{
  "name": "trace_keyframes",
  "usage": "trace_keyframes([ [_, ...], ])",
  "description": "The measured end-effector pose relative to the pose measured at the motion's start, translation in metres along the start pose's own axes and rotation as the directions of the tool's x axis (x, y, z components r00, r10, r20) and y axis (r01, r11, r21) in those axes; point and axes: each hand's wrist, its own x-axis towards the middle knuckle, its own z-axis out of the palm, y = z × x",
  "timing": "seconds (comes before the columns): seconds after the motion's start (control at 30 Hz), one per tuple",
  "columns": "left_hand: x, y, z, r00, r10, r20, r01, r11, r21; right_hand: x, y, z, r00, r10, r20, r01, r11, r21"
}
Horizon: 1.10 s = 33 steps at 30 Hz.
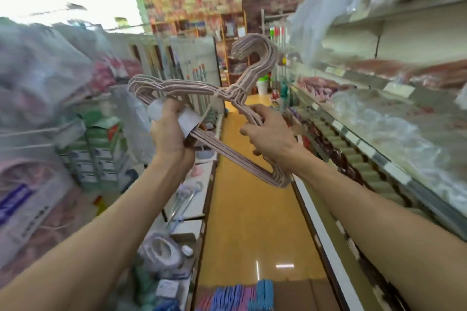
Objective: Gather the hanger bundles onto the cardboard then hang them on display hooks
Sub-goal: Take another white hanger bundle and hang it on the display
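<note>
I hold a tied bundle of pale pink hangers (192, 88) raised in front of me over the aisle, its hooks pointing up. My left hand (168, 131) grips the bundle's left part together with its white paper label (188, 121). My right hand (269, 131) is closed on the right shoulder of the same bundle. At the bottom edge, more hanger bundles in blue and pink (240, 296) lie on brown cardboard (295, 295) on the floor. The picture is blurred by motion.
A narrow aisle with a shiny yellow floor (252, 209) runs ahead. Shelves with bagged and boxed goods (96, 154) stand on the left, and shelves with plastic-wrapped goods (379, 118) on the right. Wire display hooks (32, 131) stick out at the left. A brick-patterned wall closes the far end.
</note>
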Motion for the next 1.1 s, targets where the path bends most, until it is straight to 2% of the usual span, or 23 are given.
trace_keyframes([
  [0.23, -0.024, 0.071, 0.006, 0.99, 0.134, -0.049, -0.134, 0.991, 0.009, 0.003, -0.061, 0.006, 0.997, -0.015, 0.081, 0.006, 0.994, 0.107],
  [0.57, -0.097, 0.126, -0.032, 0.915, 0.364, -0.175, -0.356, 0.931, 0.077, -0.035, -0.115, 0.024, 0.954, -0.173, 0.243, 0.144, 0.98, 0.135],
  [0.7, -0.129, 0.149, -0.064, 0.85, 0.427, -0.307, -0.386, 0.903, 0.188, -0.056, -0.125, 0.056, 0.926, -0.23, 0.3, 0.171, 0.963, 0.211],
  [0.83, -0.164, 0.183, -0.092, 0.794, 0.514, -0.323, -0.443, 0.854, 0.272, -0.078, -0.145, 0.089, 0.891, -0.266, 0.367, 0.15, 0.937, 0.315],
  [1.1, -0.246, 0.27, -0.126, 0.595, 0.696, -0.403, -0.571, 0.718, 0.397, -0.129, -0.227, 0.138, 0.79, -0.423, 0.444, 0.176, 0.85, 0.497],
])
